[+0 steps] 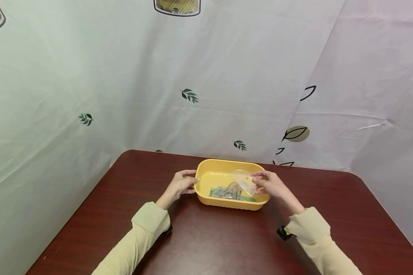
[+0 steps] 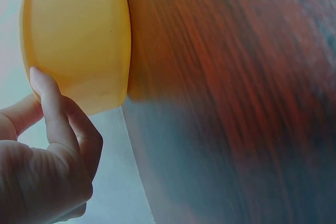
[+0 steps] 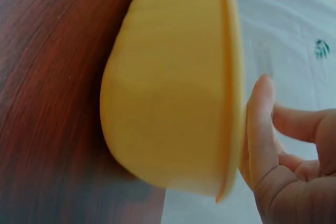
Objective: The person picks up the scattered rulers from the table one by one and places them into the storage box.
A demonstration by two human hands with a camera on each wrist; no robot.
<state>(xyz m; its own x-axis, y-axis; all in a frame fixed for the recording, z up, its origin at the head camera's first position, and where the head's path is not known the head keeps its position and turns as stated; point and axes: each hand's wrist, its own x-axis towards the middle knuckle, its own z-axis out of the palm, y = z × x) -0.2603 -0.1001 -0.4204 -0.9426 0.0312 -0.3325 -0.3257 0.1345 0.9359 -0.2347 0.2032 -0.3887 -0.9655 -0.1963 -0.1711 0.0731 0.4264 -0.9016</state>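
A yellow plastic basin [image 1: 223,204] stands on the table towards its far edge. My left hand [image 1: 182,182] grips the basin's left end, with the thumb [image 2: 44,85] over the rim and fingers outside. Over the right part of the basin, my right hand [image 1: 270,185] pinches a clear flat plastic piece [image 1: 241,177] with a curved edge, like a protractor. In the right wrist view, the right hand [image 3: 289,150] is right beside the rim, and the clear piece shows only faintly. Clear packets with green parts [image 1: 230,192] lie on the basin floor.
The dark red-brown wooden table [image 1: 220,240] extends around the basin. A white cloth with leaf prints [image 1: 210,114] hangs behind the table and along its sides. Dark devices, one of them a black box [image 1: 283,233], sit at the wrists below the rolled sleeves.
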